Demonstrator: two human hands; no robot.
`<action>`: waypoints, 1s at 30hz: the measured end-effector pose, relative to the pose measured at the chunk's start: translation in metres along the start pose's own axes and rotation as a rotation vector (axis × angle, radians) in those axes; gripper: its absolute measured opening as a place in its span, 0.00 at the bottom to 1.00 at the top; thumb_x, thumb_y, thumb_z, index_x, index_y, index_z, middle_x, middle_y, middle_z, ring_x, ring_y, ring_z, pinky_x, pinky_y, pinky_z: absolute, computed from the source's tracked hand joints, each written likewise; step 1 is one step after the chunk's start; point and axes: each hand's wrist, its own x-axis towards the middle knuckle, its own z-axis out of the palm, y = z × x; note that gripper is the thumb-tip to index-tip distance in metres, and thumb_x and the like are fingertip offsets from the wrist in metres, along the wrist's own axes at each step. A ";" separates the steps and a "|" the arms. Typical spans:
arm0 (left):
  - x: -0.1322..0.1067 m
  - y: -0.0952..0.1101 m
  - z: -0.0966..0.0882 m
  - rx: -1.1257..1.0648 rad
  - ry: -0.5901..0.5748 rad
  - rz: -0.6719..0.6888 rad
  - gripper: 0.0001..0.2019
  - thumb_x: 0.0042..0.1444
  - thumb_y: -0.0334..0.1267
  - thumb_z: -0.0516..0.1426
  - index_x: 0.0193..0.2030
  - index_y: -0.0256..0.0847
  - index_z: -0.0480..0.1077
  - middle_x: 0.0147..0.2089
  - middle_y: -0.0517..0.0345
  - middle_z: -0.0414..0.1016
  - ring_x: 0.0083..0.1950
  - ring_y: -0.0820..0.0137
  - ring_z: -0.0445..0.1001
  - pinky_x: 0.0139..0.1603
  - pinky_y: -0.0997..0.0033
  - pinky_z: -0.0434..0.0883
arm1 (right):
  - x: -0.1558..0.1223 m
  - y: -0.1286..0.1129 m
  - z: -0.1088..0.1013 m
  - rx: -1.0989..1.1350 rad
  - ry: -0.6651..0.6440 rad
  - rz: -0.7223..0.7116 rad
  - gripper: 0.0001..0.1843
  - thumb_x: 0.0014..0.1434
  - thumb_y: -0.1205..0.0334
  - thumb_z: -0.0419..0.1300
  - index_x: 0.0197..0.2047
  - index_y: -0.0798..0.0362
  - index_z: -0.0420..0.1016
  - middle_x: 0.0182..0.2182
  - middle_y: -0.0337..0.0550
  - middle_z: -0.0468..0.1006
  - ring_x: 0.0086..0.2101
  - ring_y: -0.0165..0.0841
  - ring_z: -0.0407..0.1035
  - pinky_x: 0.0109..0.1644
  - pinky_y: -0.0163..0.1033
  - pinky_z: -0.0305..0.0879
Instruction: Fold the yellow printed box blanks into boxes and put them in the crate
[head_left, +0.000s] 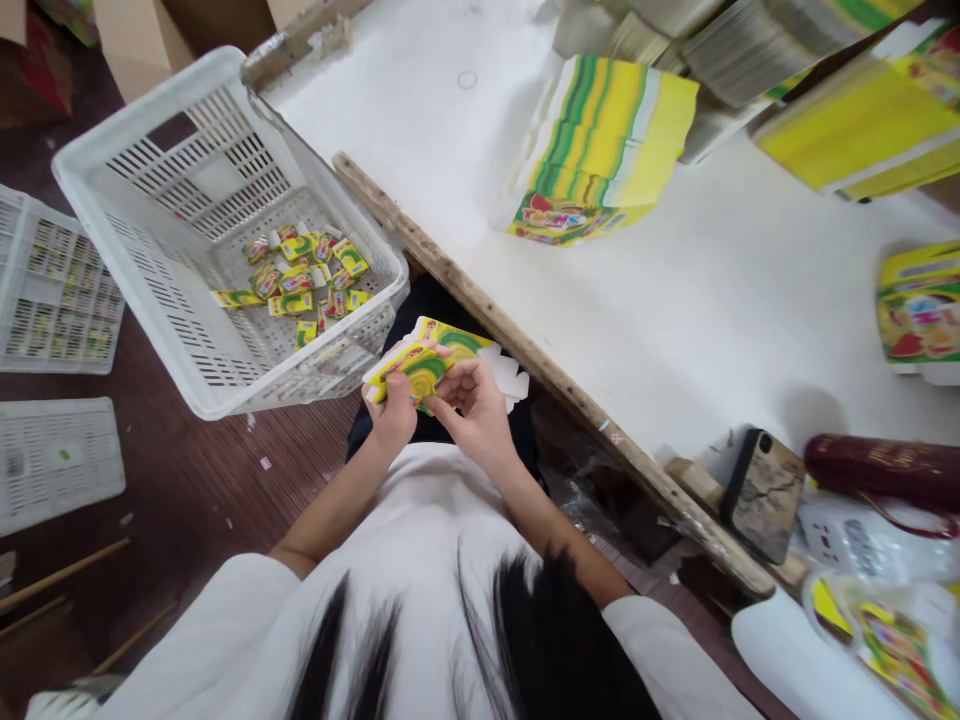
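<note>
A yellow and green printed carton (422, 370) is between my two hands, above my lap. My left hand (395, 410) grips its left end, thumb across the printed face. At the right end, the fingers of my right hand (474, 405) are bent and pinch the carton's edge. More flat cartons (457, 338) with white flaps (510, 380) lie on my lap behind and under my hands. Left of them, a white plastic crate (225, 395) holds several small folded boxes (296, 278) at its bottom.
The white table (555, 310) has a wooden edge (480, 300) close to my right forearm. On it stand stacks of flat cartons (600, 140), a phone (763, 490) and a dark red bottle (885, 468). More crates (60, 460) sit on the floor at left.
</note>
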 end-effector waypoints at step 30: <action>0.023 -0.005 -0.011 -0.030 0.173 0.008 0.29 0.47 0.67 0.64 0.28 0.42 0.63 0.23 0.67 0.62 0.24 0.77 0.63 0.27 0.74 0.65 | -0.008 -0.010 -0.004 -0.146 -0.207 -0.230 0.10 0.65 0.62 0.60 0.50 0.46 0.71 0.35 0.38 0.76 0.32 0.31 0.71 0.39 0.41 0.72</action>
